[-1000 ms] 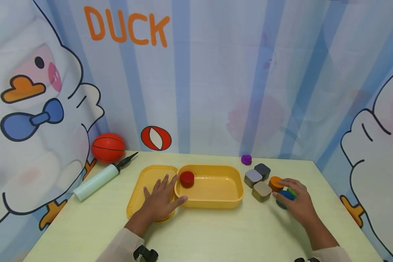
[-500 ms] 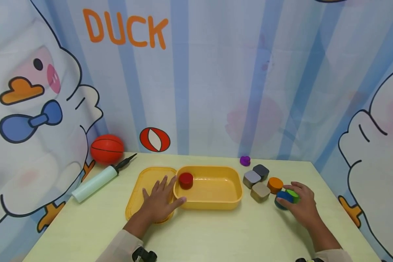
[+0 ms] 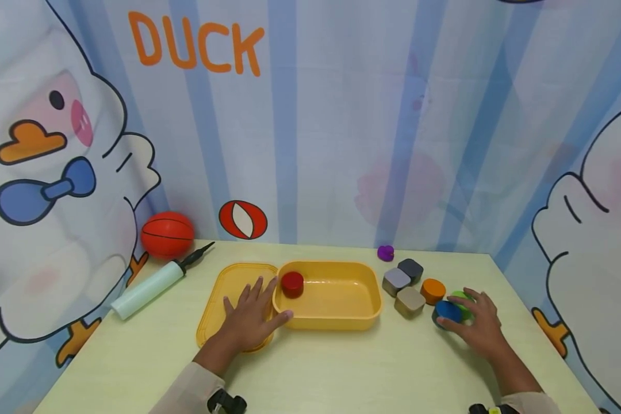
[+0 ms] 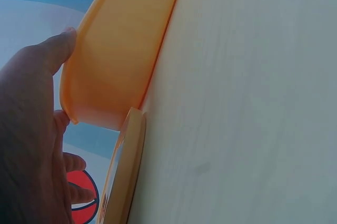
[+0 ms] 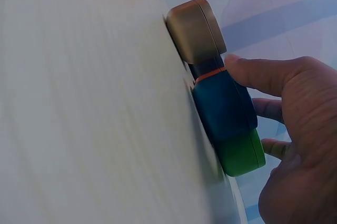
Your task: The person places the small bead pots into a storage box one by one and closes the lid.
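My left hand (image 3: 250, 316) is spread over the yellow lid (image 3: 219, 305) and the left end of the yellow box (image 3: 331, 324), its thumb at the box rim. Inside the box, at its left end, sits a small red round container (image 3: 292, 284). My right hand (image 3: 478, 325) is over a blue round container (image 3: 447, 313) and a green one (image 3: 462, 300), fingers loosely bent. The right wrist view shows its thumb at the upper edge of the blue container (image 5: 224, 103), with the green container (image 5: 242, 155) beside it. Both containers stand on the table.
Left of the blue container stand an orange round container (image 3: 433, 291) and beige (image 3: 410, 302), light grey (image 3: 395, 280) and dark grey (image 3: 410, 269) square ones. A purple object (image 3: 385, 253) lies behind. A pump (image 3: 150, 289) and red ball (image 3: 167, 234) are at left.
My right hand has moved off the orange container, rightward and slightly toward me, to the blue and green ones. The left hand has stayed on the lid and box.
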Available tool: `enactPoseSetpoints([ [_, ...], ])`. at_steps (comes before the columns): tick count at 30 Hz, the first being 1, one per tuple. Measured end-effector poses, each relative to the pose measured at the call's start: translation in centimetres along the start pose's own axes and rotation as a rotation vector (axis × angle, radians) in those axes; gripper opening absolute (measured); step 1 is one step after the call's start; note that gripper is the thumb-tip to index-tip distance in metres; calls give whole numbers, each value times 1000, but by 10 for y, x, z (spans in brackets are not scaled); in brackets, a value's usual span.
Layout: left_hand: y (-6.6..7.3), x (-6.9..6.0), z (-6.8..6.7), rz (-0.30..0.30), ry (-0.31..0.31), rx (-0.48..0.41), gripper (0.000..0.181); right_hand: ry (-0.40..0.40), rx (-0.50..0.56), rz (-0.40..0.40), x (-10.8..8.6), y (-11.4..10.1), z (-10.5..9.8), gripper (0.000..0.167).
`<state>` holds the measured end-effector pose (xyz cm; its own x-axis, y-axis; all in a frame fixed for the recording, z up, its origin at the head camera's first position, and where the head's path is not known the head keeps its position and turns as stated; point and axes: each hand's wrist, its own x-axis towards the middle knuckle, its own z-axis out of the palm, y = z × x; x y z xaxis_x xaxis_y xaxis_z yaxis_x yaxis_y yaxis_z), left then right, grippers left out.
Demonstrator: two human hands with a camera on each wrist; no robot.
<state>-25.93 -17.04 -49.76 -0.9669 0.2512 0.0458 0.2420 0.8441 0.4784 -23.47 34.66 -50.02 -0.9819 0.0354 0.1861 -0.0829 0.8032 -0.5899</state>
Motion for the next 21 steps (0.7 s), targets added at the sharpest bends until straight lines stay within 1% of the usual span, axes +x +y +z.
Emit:
enactPoseSetpoints([
  [4,1,-1,-1,-3,1,4,94,-10,9,-27,-1,4,0,68],
  [9,2,-1,-2,-3,2,14,94,-23,27,-27,-2,6,-1,69],
  [21,1,0,0,-8,3,16,94,-23,51,-38,-1,7,1,61],
])
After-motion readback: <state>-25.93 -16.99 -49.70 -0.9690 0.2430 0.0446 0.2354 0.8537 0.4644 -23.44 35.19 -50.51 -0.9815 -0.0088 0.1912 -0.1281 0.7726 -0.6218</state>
